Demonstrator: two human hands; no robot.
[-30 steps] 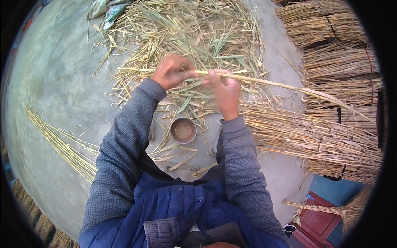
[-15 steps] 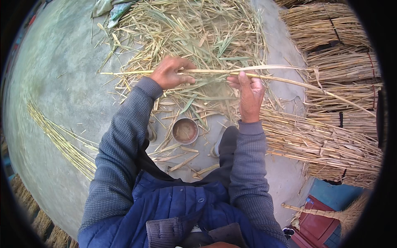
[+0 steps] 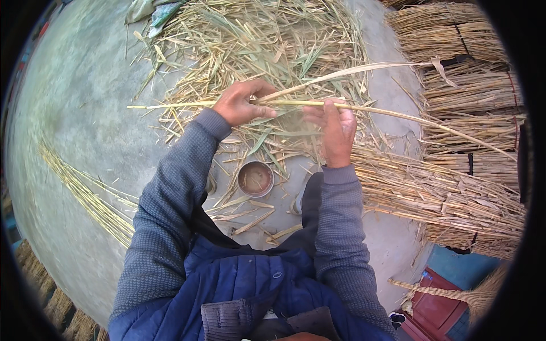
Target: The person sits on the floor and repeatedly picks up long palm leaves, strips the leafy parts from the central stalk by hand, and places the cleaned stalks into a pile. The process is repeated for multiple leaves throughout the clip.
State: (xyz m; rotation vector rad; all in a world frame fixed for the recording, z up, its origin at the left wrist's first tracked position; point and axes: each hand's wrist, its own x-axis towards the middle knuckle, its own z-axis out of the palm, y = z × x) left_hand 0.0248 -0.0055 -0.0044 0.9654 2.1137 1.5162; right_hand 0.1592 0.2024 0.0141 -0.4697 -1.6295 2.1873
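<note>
A long yellow reed stalk (image 3: 409,117) stretches sideways across both my hands, its thin right end reaching over the bundles. My left hand (image 3: 242,103) is closed round it left of the middle, with the cut end poking out beyond. Fingers of my right hand (image 3: 336,128) pinch the stalk farther right. A dry, pale leaf strip (image 3: 364,68) splits off the stalk near my left hand and stands away above it. Behind both hands lies a wide heap of stripped leaves and husks (image 3: 273,45).
A small metal bowl (image 3: 255,179) sits on the concrete floor between my feet. Peeled stalks (image 3: 85,187) lie at the left. Unpeeled stalks (image 3: 438,193) and tied bundles (image 3: 472,94) line the right side. A straw broom (image 3: 438,292) rests over a dark red object (image 3: 429,312) at lower right.
The leaf strip, which lay along the stalk, now stands apart at an angle. My left hand has shifted slightly right, and my right hand slightly left and down.
</note>
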